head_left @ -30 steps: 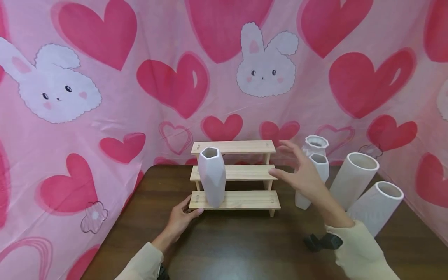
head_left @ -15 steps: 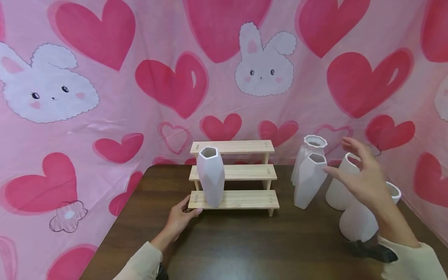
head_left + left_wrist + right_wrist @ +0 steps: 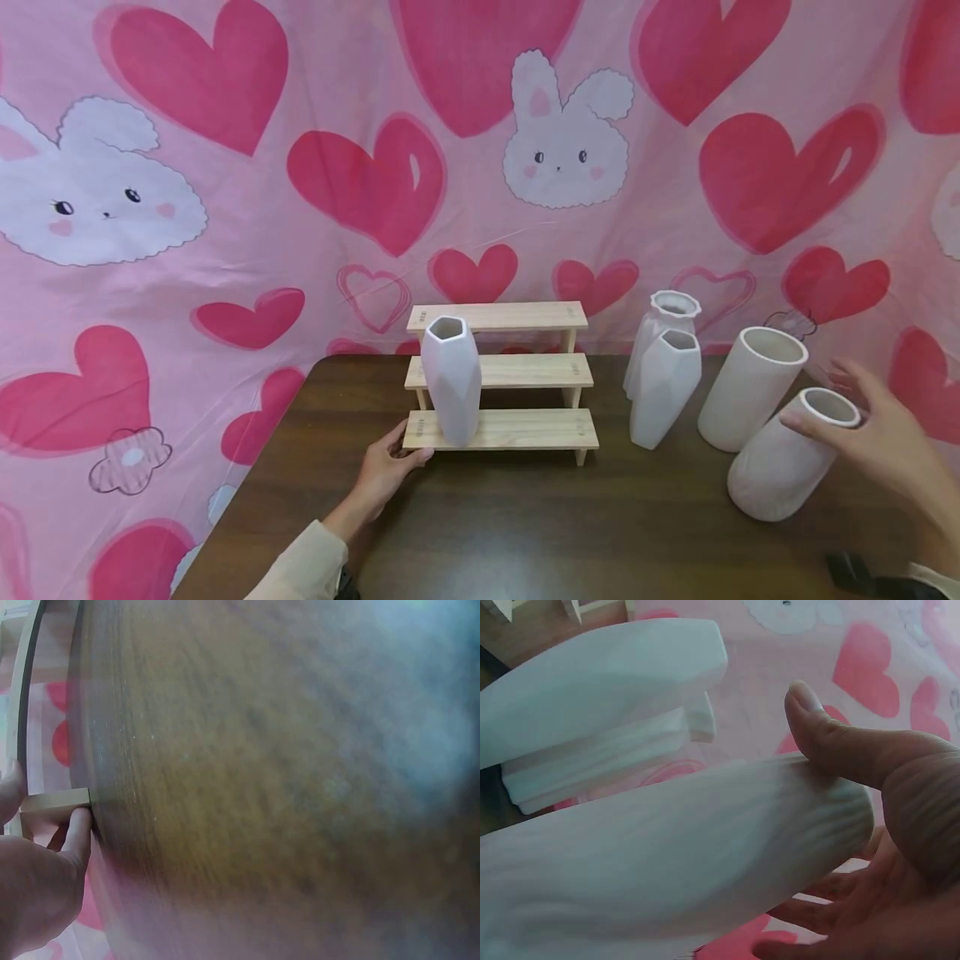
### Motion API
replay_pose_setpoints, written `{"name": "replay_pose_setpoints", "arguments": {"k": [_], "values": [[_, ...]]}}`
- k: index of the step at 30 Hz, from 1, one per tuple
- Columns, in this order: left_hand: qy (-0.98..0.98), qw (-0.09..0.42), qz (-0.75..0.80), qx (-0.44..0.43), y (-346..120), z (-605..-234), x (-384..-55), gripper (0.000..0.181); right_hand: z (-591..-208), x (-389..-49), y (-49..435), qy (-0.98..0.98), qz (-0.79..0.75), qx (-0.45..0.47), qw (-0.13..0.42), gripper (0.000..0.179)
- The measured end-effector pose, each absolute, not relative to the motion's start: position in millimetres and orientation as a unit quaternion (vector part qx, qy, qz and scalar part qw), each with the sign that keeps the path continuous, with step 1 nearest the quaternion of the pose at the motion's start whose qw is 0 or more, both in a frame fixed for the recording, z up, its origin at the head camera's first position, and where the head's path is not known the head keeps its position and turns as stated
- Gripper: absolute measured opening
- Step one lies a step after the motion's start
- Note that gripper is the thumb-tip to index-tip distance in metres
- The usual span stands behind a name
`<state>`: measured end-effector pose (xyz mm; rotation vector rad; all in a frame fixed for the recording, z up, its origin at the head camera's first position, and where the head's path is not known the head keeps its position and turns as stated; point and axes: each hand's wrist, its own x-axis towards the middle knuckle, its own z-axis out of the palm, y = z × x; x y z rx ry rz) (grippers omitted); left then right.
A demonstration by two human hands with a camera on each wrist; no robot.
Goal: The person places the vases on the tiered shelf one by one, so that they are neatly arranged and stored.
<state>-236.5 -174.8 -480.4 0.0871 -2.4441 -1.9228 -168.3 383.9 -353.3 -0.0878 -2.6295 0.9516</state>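
A three-tier wooden display stand [image 3: 517, 429] stands on the table, with a white faceted vase [image 3: 451, 383] upright on the left of its lowest tier. My left hand [image 3: 386, 468] holds the left end of that tier. In the left wrist view its thumb lies by the board and a finger touches the stand's leg [image 3: 56, 801]. At the right, my right hand [image 3: 873, 429] is spread around the mouth of the nearest white ribbed vase [image 3: 780, 467]. In the right wrist view the thumb lies along one side of this vase [image 3: 675, 855]; the fingers extend loosely beyond the other side.
Left of the ribbed vase stand a white cylindrical vase [image 3: 750, 392], a white angular vase [image 3: 663, 392] and, partly hidden behind it, a white vase with a scalloped rim [image 3: 647, 342]. The dark wooden table [image 3: 555, 525] meets a pink heart-print cloth [image 3: 465, 208] behind.
My right hand has moved right and down, from beside the stand, past the other vases, to the mouth of the nearest ribbed vase. My left hand stays at the lowest tier.
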Motion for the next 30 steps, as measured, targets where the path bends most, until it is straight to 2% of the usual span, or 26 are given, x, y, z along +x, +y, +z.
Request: {"name": "replay_pose_setpoints", "arguments": {"k": [6, 9, 19, 23, 27, 30], "values": [[-0.788, 0.015, -0.615, 0.029, -175.0, -482.5, -237.3, 0.078, -372.6, -160.0, 394.8, -0.908, 0.368, -0.027, 0.198, 0.068], [-0.788, 0.017, -0.614, 0.035, -175.0, -483.0, -237.6, 0.078, -375.2, -157.1, 395.8, -0.896, 0.394, -0.025, 0.205, 0.059], [-0.781, 0.021, -0.624, 0.028, -174.5, -481.9, -236.4, 0.076, -377.6, -156.4, 392.9, -0.894, 0.391, -0.084, 0.2, 0.066], [-0.783, 0.023, -0.62, 0.038, -173.4, -482.8, -236.8, 0.077, -375.3, -154.4, 388.6, -0.897, 0.391, -0.112, 0.174, 0.073], [-0.788, 0.023, -0.614, 0.041, -173.6, -482.9, -236.3, 0.078, -371.9, -151.6, 379.5, -0.892, 0.409, -0.111, 0.157, 0.073], [-0.787, 0.022, -0.616, 0.038, -174.1, -482.8, -236.5, 0.079, -364.9, -149.6, 368.4, -0.885, 0.425, -0.092, 0.168, 0.07]]}}
